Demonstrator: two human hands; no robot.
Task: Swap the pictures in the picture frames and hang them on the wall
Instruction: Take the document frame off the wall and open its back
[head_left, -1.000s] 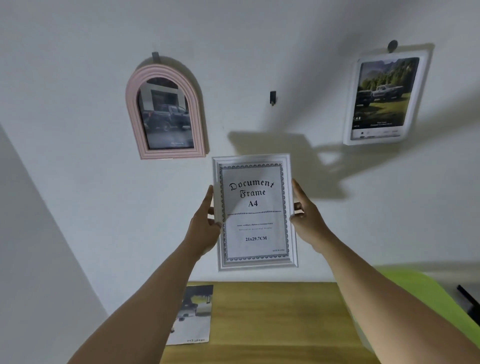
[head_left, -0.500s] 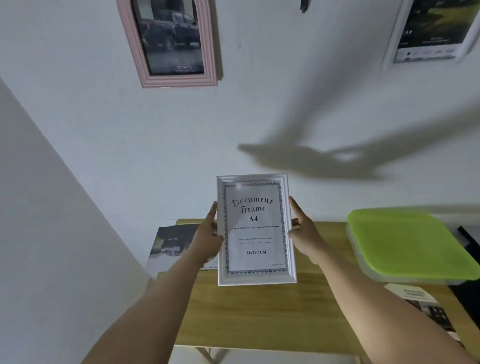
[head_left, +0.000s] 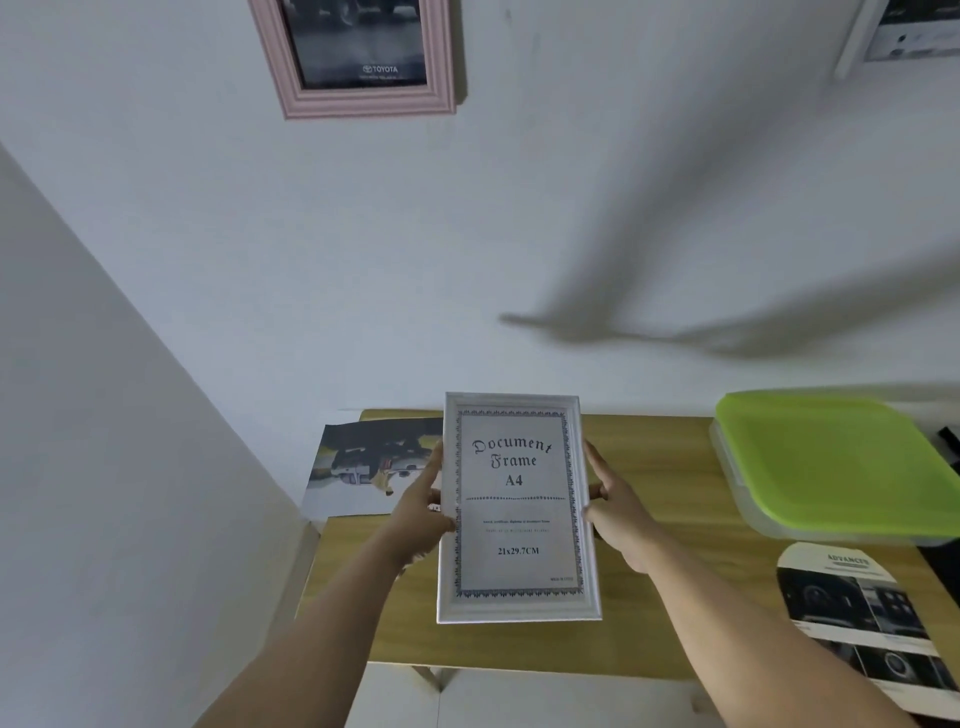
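I hold a white picture frame (head_left: 517, 509) upright over the wooden table (head_left: 665, 499); its sheet reads "Document Frame A4". My left hand (head_left: 421, 512) grips its left edge and my right hand (head_left: 618, 512) grips its right edge, thumbs at the front. A pink arched frame (head_left: 363, 98) with a dark truck picture hangs on the wall at the top. The corner of a white frame (head_left: 857, 47) hangs at the top right. A loose car picture (head_left: 363, 467) lies on the table's left end.
A clear box with a green lid (head_left: 836, 462) sits on the table's right side. A printed sheet with an arched top (head_left: 862, 618) lies in front of it. A side wall (head_left: 104, 467) closes in on the left.
I have brought the white frame down from the wall to just above the table. The view has tipped down, so the hung frames have slid to the top edge.
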